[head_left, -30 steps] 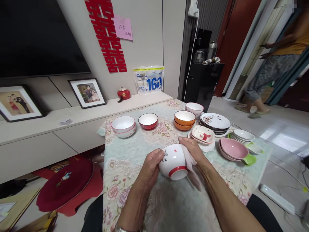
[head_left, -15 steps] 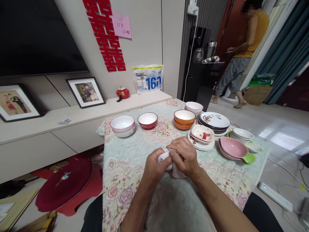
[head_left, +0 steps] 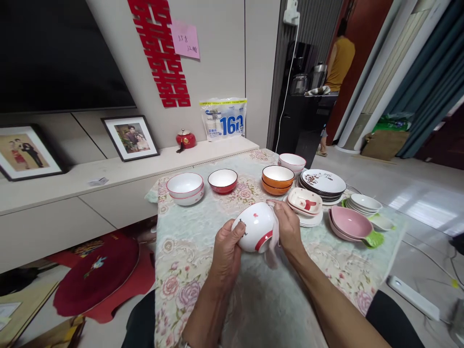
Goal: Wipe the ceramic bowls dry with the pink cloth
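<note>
A white bowl (head_left: 253, 224) with a red foot ring and small printed figures is tilted on its side above the near part of the table. My left hand (head_left: 227, 244) grips it at the left, thumb on the outer wall. At its right edge my right hand (head_left: 288, 227) is closed on a pale pink cloth (head_left: 273, 241) that hangs down along the bowl. The right fingertips are partly hidden behind the bowl and cloth. Just beyond the right hand stand small square dishes (head_left: 304, 200) with a red pattern, stacked on white plates (head_left: 310, 221).
On the flowered tablecloth (head_left: 188, 270) stand white bowls (head_left: 185, 188), a red bowl (head_left: 222, 180), orange bowls (head_left: 277, 179), dark-edged plates (head_left: 323, 182), small white dishes (head_left: 364, 203) and pink leaf-handled dishes (head_left: 351, 223). A power strip (head_left: 413, 296) lies on the floor at right.
The bowl has turned so its outer wall and foot show more. My right hand has shifted right and upward with the cloth. The person in orange has walked farther off to the left.
</note>
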Tool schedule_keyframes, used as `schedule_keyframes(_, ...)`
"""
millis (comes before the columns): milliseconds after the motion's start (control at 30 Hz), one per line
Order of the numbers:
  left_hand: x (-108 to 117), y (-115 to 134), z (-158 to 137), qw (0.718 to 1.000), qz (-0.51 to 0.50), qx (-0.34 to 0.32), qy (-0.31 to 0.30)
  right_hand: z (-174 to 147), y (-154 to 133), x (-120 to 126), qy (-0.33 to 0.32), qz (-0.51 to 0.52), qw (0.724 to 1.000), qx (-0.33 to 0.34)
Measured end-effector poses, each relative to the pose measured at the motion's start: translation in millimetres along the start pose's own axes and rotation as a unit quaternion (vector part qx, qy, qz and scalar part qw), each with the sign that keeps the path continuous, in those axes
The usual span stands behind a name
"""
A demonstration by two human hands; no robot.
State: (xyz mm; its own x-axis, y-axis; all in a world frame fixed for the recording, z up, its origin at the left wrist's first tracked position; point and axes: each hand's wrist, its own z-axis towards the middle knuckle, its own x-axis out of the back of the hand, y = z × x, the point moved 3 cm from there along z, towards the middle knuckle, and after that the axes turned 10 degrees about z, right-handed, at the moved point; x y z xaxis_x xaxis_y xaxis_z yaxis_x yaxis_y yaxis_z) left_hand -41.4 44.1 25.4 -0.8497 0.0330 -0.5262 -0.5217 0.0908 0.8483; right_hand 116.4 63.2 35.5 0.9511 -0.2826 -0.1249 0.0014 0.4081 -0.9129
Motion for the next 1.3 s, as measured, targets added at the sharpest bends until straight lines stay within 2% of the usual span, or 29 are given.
schedule_keyframes(67,0,-2,0,1.000,0.020,-0.010,-0.003,-10,-17,-8,-0.046,-0.090,0.983,0.150)
schedule_keyframes(133,1,-5,0,0.999,0.047,-0.017,-0.013,-20,-30,-16,-0.115,-0.140,0.948,0.262)
schedule_keyframes(200,3,-8,-1,0.997,0.076,-0.019,-0.025,-24,-35,-19,-0.166,-0.155,0.921,0.317)
schedule_keyframes(233,5,-8,-2,0.995,0.091,-0.018,-0.032,-22,-35,-18,-0.173,-0.153,0.920,0.318)
schedule_keyframes(300,6,-9,-3,0.991,0.122,-0.007,-0.054,-14,-30,-11,-0.146,-0.129,0.945,0.263)
schedule_keyframes(400,6,-8,-4,0.990,0.117,0.014,-0.083,4,-11,4,-0.083,-0.040,0.992,0.081)
schedule_keyframes(500,2,-6,-3,0.997,0.031,0.019,-0.068,14,8,11,-0.047,0.064,0.993,-0.091)
schedule_keyframes(567,0,-4,-2,0.999,-0.036,0.015,-0.038,15,16,9,-0.020,0.104,0.983,-0.149)
schedule_keyframes(633,-1,-4,0,0.995,-0.096,0.010,0.001,12,21,5,-0.003,0.115,0.979,-0.170)
schedule_keyframes(700,-3,-4,1,0.988,-0.145,0.020,0.039,6,22,-1,0.000,0.103,0.982,-0.157)
schedule_keyframes(800,-4,-6,3,0.976,-0.194,0.048,0.082,-3,16,-5,-0.007,0.044,0.996,-0.075)
schedule_keyframes(900,-5,-7,3,0.970,-0.214,0.064,0.095,-6,11,-5,-0.025,-0.017,0.999,0.012)
schedule_keyframes(967,-4,-8,4,0.970,-0.216,0.070,0.087,-4,12,-4,-0.033,-0.010,0.999,0.021)
schedule_keyframes(1000,-4,-8,4,0.970,-0.217,0.074,0.085,-2,14,-3,-0.030,0.013,0.999,0.001)
schedule_keyframes(1067,-1,-7,5,0.966,-0.224,0.085,0.095,2,19,-2,-0.020,0.094,0.992,-0.080)
schedule_keyframes(1133,1,-6,6,0.961,-0.235,0.102,0.107,4,23,-4,-0.030,0.185,0.965,-0.185)
schedule_keyframes(1200,2,-4,7,0.957,-0.244,0.116,0.107,2,22,-6,-0.059,0.249,0.930,-0.262)
schedule_keyframes(1300,4,-2,8,0.960,-0.235,0.121,0.087,-2,16,-5,-0.110,0.291,0.900,-0.306)
